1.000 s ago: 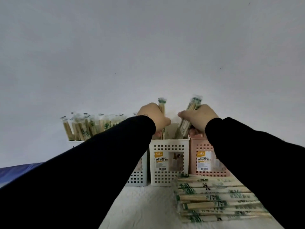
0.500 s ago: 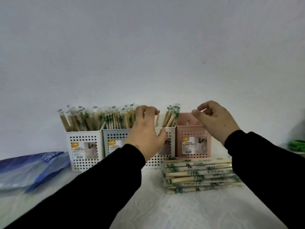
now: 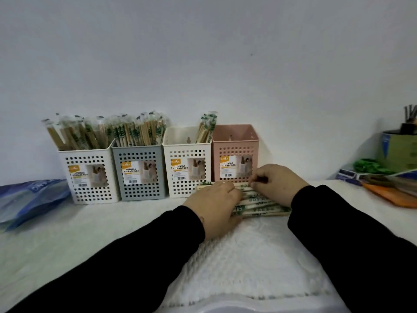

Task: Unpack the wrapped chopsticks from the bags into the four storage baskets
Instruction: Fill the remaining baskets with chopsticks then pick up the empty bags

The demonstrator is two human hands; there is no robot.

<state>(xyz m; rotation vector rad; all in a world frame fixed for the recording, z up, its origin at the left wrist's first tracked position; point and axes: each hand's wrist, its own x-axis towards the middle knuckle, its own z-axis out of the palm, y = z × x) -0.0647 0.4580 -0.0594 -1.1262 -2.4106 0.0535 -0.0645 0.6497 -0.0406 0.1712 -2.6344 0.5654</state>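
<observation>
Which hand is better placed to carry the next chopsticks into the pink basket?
Probably the right hand: it already pinches a pair on the wrapped chopsticks pile, directly before the pink basket.

Long black sleeves are worn on both arms, plain and unmarked, ending at the wrists. The left hand and right hand are left bare; no gloves are worn.

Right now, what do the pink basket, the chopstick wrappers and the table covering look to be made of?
The pink basket: matte moulded plastic, judging by its uniform colour and grid of punched holes. The wrapped chopsticks under both hands: pale wood or bamboo in thin clear film printed green; the glossy ends suggest plastic. The table covering: white textured cloth, apparently towelling, going by its nubbly embossed surface.
</observation>
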